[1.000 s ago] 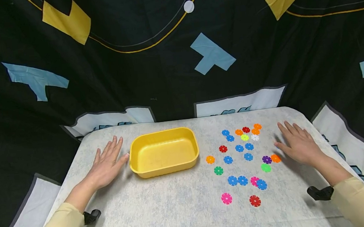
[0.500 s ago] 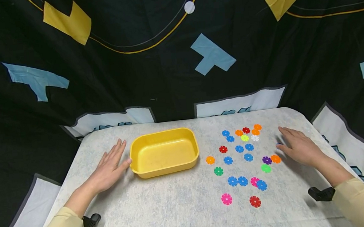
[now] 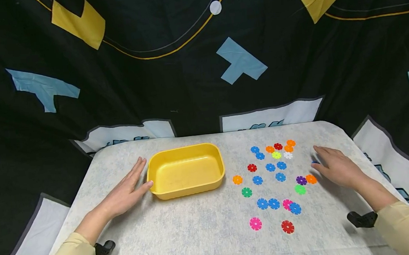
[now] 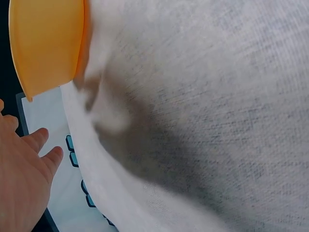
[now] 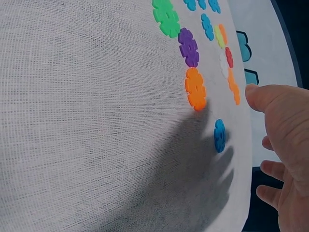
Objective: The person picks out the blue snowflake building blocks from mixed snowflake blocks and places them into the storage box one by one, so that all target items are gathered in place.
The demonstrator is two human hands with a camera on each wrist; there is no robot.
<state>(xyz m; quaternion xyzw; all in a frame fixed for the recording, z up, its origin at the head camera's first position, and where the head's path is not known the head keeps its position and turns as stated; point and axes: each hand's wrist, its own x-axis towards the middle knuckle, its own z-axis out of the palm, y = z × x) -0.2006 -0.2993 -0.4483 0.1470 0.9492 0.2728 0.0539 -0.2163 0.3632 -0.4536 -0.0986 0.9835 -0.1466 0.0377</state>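
A yellow plastic basin (image 3: 187, 188) stands left of the table's middle. Beside its left end is my left hand (image 3: 122, 195), fingers straight and held close together. In the head view the thumb overlaps the basin's rim, but the left wrist view shows the hand (image 4: 21, 179) apart from the basin (image 4: 48, 43). At the table's right side hovers my right hand (image 3: 338, 168), holding nothing, its fingers slightly bent. Below it lies a blue notched disc (image 5: 219, 136), mostly hidden by the hand in the head view. An orange disc (image 3: 311, 179) and a purple disc (image 3: 301, 180) lie nearby.
Several flower-shaped discs in blue, red, pink, green and other colours, such as a red disc (image 3: 287, 226), are spread between basin and right hand. A pale cloth covers the table (image 3: 185, 236). Behind hangs a dark curtain (image 3: 171, 85).
My left hand has shifted right towards the basin, its fingers drawing together. The right hand has turned a little and its fingers have come together, leaving part of the blue disc visible.
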